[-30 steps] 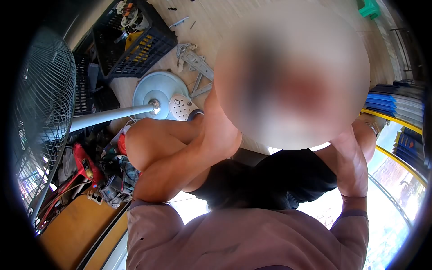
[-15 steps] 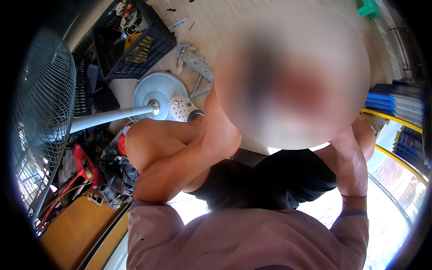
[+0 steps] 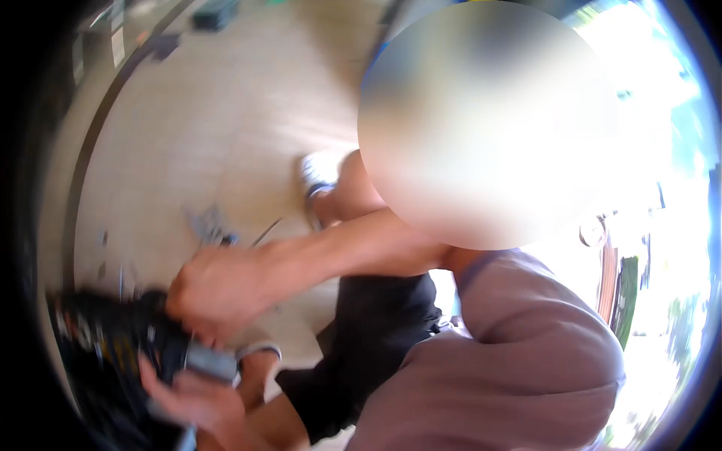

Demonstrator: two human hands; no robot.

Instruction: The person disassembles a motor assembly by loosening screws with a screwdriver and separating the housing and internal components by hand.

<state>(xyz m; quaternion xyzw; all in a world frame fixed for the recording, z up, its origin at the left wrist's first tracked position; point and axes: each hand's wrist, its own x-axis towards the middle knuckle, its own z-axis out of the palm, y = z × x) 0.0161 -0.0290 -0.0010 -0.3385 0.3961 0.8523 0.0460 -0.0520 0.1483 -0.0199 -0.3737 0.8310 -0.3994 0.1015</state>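
Low on the left, my right hand [image 3: 218, 293] reaches across my body with its fingers curled closed around the upper part of a black tool with a grey block-shaped end [image 3: 212, 363]. Blur hides the tool's exact kind. Just beneath the grey end is my left hand [image 3: 195, 398], palm up, a finger stretched out toward the left beside the tool. Whether the left palm touches the tool I cannot make out. Behind both hands stands a black crate [image 3: 90, 361] with things in it, smeared by motion.
A grey metal piece [image 3: 210, 224] and a thin rod [image 3: 267, 231] lie on the pale floor [image 3: 203, 128] beyond my right hand. Farther back sits a dark box [image 3: 216, 13]. My white shoe [image 3: 320, 169] is planted near the middle. A round blur covers the upper right.
My view and body have swung to the left, toward the black crate. Both hands, earlier hidden behind the blur, now show beside it with the black tool. The fan has left the view.
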